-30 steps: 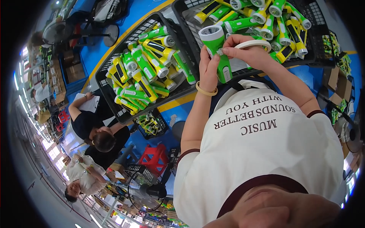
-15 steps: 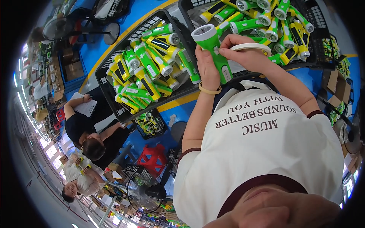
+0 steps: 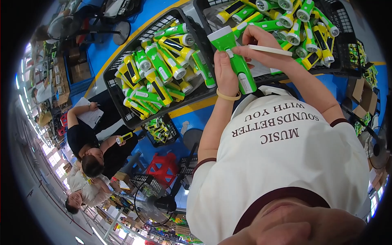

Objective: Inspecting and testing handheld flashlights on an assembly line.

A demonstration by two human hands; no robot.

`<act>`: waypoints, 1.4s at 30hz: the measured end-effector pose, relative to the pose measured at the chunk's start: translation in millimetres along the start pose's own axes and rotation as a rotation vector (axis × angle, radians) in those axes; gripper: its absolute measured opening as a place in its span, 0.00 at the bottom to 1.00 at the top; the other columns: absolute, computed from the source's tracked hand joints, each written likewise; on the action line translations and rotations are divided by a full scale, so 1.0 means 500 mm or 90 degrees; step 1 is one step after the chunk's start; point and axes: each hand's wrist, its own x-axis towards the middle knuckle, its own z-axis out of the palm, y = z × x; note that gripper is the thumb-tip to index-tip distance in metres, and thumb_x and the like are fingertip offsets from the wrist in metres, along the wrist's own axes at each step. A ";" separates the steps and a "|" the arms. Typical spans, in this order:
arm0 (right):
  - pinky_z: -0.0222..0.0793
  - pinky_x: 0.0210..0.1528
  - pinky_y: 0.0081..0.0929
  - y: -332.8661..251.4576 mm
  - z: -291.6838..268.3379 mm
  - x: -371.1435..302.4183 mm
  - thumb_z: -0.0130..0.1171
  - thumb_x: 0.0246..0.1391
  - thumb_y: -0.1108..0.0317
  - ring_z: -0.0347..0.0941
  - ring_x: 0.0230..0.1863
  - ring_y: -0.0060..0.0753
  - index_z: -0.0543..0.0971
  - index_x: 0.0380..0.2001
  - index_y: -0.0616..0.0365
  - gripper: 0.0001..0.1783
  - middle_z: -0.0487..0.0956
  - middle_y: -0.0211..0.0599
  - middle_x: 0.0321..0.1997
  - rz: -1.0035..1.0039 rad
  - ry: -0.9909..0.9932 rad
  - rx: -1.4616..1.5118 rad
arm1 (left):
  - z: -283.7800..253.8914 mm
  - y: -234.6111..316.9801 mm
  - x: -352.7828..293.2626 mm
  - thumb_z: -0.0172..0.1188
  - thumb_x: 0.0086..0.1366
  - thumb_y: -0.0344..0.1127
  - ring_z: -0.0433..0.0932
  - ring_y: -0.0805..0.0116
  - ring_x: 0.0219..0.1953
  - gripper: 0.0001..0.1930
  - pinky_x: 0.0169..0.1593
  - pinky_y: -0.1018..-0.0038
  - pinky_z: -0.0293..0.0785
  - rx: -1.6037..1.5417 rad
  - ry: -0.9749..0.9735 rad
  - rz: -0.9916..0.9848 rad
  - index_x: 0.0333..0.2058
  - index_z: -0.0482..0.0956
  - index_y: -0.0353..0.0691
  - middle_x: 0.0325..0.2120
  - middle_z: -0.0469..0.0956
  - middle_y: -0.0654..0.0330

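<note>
My left hand point(image 3: 226, 75) is closed around a green flashlight point(image 3: 240, 69), its wide white-rimmed head tilted up and to the left. The thumb of my right hand point(image 3: 263, 49) presses on the flashlight's upper body near its switch, with the other fingers curled beside and behind it. A white ring point(image 3: 270, 50) sits across my right hand toward the wrist, seen nearly edge-on. Just left of my hands, a black crate point(image 3: 159, 109) holds many green and yellow flashlights point(image 3: 157, 65). Behind my right hand, a second black crate point(image 3: 347, 47) holds more of them.
At left, a person in black point(image 3: 83, 132) holds a clipboard point(image 3: 90, 116) and a yellow-black flashlight point(image 3: 124, 138). Another person in white point(image 3: 81, 188) is behind. A red stool point(image 3: 162, 169), a standing fan point(image 3: 165, 203) and a small crate point(image 3: 173, 130) are on the blue floor.
The flashlight in my hands has turned, its head now showing side-on, and its tail shifted right. My right hand has rotated, turning the white ring edge-on. The person in black now holds up a flashlight.
</note>
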 end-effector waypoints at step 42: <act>0.64 0.38 0.12 0.285 -0.200 -0.155 0.54 0.55 0.64 0.67 0.31 0.15 0.71 0.30 0.57 0.08 0.71 0.26 0.27 0.218 0.219 0.526 | -0.053 -0.281 0.140 0.59 0.45 0.39 0.70 0.61 0.40 0.14 0.42 0.65 0.67 1.348 -0.652 0.132 0.31 0.74 0.40 0.34 0.70 0.57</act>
